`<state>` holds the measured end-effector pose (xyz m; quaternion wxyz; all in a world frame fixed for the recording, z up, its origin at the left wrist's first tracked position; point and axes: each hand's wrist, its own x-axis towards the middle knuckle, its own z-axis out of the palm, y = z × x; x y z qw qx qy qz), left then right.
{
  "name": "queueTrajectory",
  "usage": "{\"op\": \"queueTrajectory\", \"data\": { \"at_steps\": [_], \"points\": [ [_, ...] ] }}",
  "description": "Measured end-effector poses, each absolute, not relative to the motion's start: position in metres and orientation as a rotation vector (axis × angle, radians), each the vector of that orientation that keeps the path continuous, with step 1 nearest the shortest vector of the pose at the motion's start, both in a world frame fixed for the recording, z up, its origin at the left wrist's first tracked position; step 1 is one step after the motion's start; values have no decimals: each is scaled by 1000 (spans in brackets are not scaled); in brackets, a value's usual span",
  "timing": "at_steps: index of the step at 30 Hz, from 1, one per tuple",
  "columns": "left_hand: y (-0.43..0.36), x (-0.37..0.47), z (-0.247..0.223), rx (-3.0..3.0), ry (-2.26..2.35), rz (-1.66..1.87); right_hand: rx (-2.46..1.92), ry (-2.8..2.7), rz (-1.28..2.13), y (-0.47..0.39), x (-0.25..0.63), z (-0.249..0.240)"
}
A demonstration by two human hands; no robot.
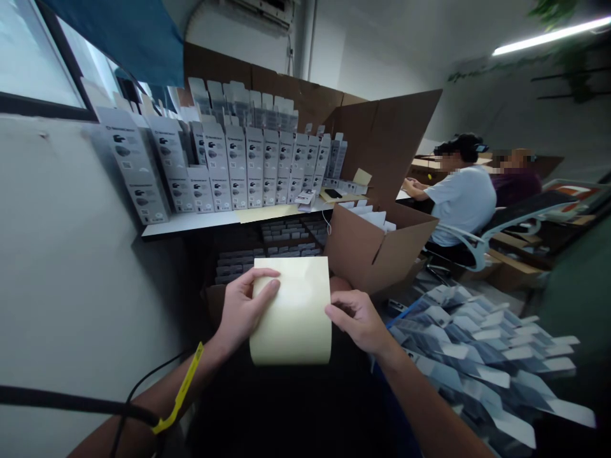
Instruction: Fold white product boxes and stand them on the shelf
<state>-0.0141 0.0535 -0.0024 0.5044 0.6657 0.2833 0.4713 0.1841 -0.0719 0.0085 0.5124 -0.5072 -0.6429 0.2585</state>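
A wide pale-yellow sheet (296,318), curved at its lower end like part of a roll, is held up above my lap. On its left edge my left hand (245,305) is closed, with thumb and forefinger on the front. My right hand (358,318) pinches the right edge between thumb and fingers. The front of the sheet looks blank and shiny. Its back is hidden.
White printed boxes (255,168) stand in rows on a shelf (200,222) ahead. An open cardboard box (358,254) is right of centre. Many folded cartons (477,356) fill the lower right. Two people (465,197) sit at the back right. A black cable (71,401) crosses the lower left.
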Motion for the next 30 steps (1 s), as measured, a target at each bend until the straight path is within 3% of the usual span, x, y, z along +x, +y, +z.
{"op": "queueTrajectory", "data": {
  "at_steps": [5,10,19,30],
  "points": [
    [58,-12,-6,1962,631,1159,-1213,-1553,653,-69,181,6],
    [47,-15,-4,2471,509,1552,-1305,-1592,537,-69,174,3],
    [24,-20,8,2518,140,1385,-1212,-1915,79,-80,148,2],
    [19,-25,14,2637,-18,1328,-1183,-1998,-40,-84,146,7]
  ]
}}
